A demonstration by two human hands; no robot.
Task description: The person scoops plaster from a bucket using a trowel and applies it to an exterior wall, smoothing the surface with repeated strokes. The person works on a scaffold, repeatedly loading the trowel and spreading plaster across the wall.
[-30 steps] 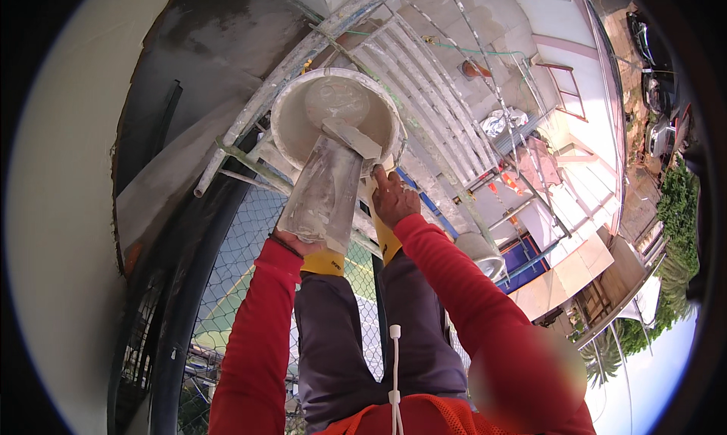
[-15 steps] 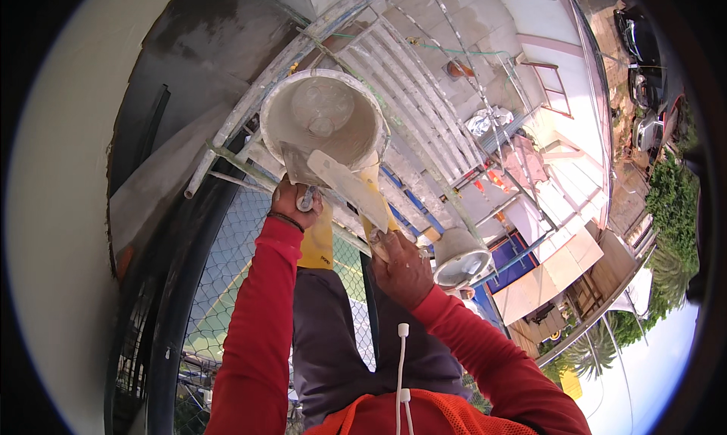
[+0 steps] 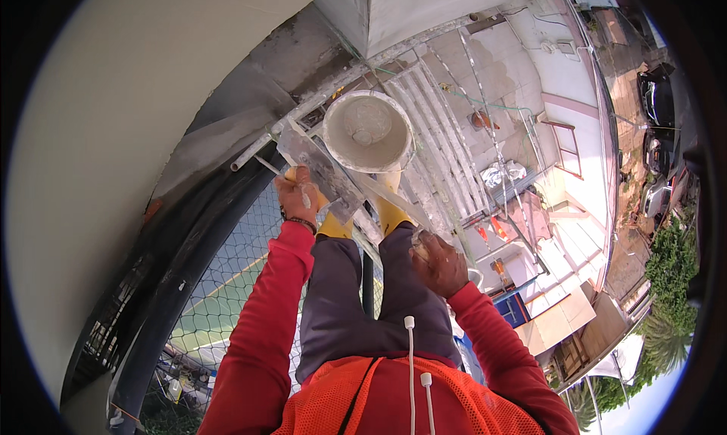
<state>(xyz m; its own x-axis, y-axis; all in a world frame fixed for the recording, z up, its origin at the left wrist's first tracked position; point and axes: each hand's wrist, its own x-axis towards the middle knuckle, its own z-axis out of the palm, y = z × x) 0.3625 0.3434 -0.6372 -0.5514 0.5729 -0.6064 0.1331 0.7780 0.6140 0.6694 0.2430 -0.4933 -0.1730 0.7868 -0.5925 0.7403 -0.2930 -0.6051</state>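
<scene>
Plaster-caked flat trowel (image 3: 316,170) sits just left of a white bucket (image 3: 369,130), its blade tilted and its far edge close to the bucket rim. Left hand (image 3: 299,196) is closed round the trowel's handle, fingers wrapped, wristband showing at the red cuff. Right hand (image 3: 439,262) is nearer and to the right, curled round the near end of a second, narrow pale blade (image 3: 386,196) that runs up toward the bucket; grip detail is hard to make out. Bucket, smeared inside with pale plaster, rests on scaffold planks (image 3: 447,140) beyond yellow boots (image 3: 390,208). Grey wall (image 3: 250,124) lies left; wire mesh (image 3: 227,283) hangs below; rooftops far right.
</scene>
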